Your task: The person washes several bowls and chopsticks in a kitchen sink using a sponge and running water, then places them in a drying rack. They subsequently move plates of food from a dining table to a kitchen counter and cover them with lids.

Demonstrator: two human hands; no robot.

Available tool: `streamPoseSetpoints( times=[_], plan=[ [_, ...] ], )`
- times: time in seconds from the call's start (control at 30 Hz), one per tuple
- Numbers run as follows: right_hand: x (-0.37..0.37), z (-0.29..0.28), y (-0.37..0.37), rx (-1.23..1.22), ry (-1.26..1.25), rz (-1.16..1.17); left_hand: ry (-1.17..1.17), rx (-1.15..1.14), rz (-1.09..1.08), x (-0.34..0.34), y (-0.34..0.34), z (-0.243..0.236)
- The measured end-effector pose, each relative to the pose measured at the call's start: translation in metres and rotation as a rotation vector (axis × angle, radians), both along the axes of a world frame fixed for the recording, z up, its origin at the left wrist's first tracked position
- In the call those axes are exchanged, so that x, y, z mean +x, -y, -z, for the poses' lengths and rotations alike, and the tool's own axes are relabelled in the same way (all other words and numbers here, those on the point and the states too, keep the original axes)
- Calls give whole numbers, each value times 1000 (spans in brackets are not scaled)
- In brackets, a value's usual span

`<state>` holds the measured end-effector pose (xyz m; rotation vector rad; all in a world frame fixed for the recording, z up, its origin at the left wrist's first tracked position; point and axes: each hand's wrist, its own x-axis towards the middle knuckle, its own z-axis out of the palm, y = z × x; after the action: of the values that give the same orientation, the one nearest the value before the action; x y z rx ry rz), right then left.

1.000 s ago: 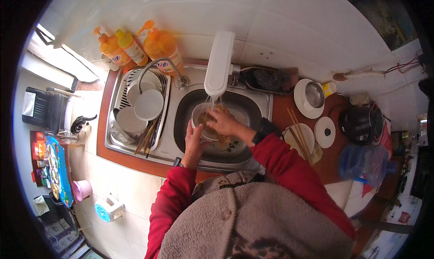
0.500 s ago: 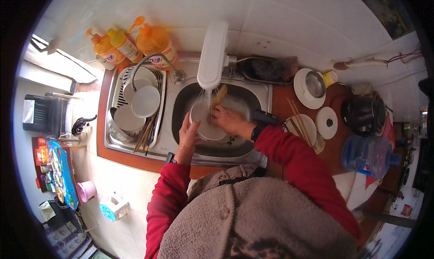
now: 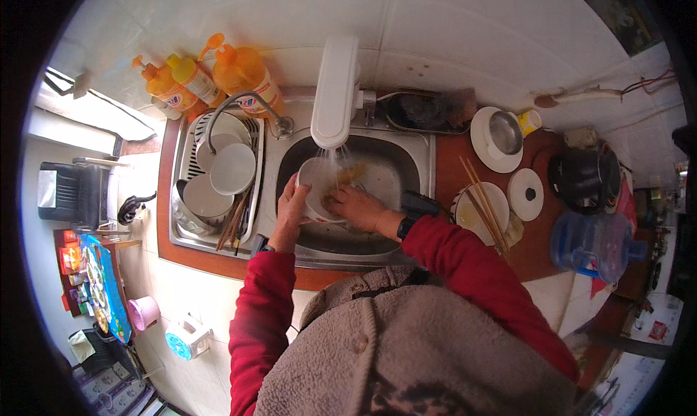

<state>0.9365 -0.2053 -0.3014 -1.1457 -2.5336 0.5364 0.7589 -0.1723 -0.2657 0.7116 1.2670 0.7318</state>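
Note:
Over the sink (image 3: pixel 392 240), my left hand (image 3: pixel 291 207) grips the left rim of a white bowl (image 3: pixel 311 185), tilted under the running water. The water falls in a spray from a wide white faucet (image 3: pixel 334 96). My right hand (image 3: pixel 354 205) is inside the bowl, its fingers bent around a yellow-brown scrubber (image 3: pixel 351 173) that pokes out past them. Most of the scrubber's near end is hidden by my fingers.
Left of the sink, a drying rack (image 3: pixel 259 151) holds white bowls and chopsticks. Soap bottles (image 3: pixel 243 75) stand behind it. On the right counter are a plate with chopsticks (image 3: pixel 483 214), a white lid (image 3: pixel 525 194), a black pot (image 3: pixel 581 173) and a blue water jug (image 3: pixel 592 243).
Both hands and the bowl have shifted slightly left. My right hand has moved lower and left in the bowl, and the scrubber has tipped from upright to nearly flat.

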Motion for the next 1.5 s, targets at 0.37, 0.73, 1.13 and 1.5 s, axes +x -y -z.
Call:
streamPoseSetpoints(
  times=[0.37, 0.73, 1.13, 1.5],
  plan=[
    [-1, -2, 8, 65, 2, -56, 45, -28, -14, 3, 9, 16],
    [0, 16, 11, 74, 67, -22, -32, 120, 14, -6, 3, 16],
    [30, -41, -52, -352, -834, 777, 381, -163, -94, -2, 26, 31],
    [31, -56, -44, 33, -37, 56, 588, -366, 9, 16, 31, 2]
  ],
)
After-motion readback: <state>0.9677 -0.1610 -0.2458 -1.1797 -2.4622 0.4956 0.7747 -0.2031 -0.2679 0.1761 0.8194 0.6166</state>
